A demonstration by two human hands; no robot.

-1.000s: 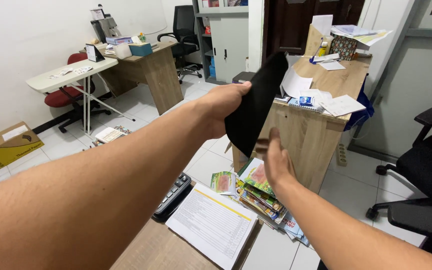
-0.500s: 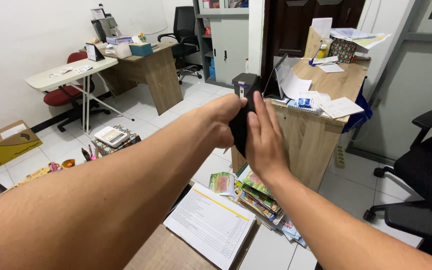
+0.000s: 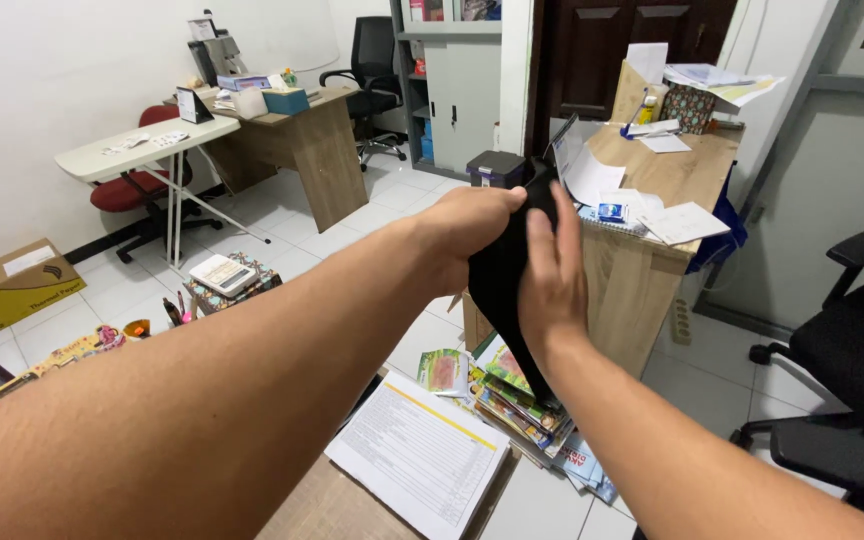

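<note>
My left hand (image 3: pixel 472 225) is stretched out in front of me and grips the top of a black cloth (image 3: pixel 504 285) that hangs down from it. My right hand (image 3: pixel 552 275) lies flat against the side of the same cloth, fingers straight and pointing up. The cloth's lower tip dangles over a spread of colourful magazines (image 3: pixel 517 405) on the tiled floor. A wooden desk (image 3: pixel 642 270) covered with loose papers stands just behind both hands.
A printed sheet (image 3: pixel 422 455) lies on a wooden surface right below me. A black office chair (image 3: pixel 842 390) is at the right. A white folding table (image 3: pixel 137 145), a red chair, another desk and a cardboard box (image 3: pixel 12 290) stand left. Pens and a calculator (image 3: pixel 217 272) litter the floor.
The cloth was held wide open by my left hand; my right hand rose from below and pressed against it, and the cloth is now gathered narrow between both hands.
</note>
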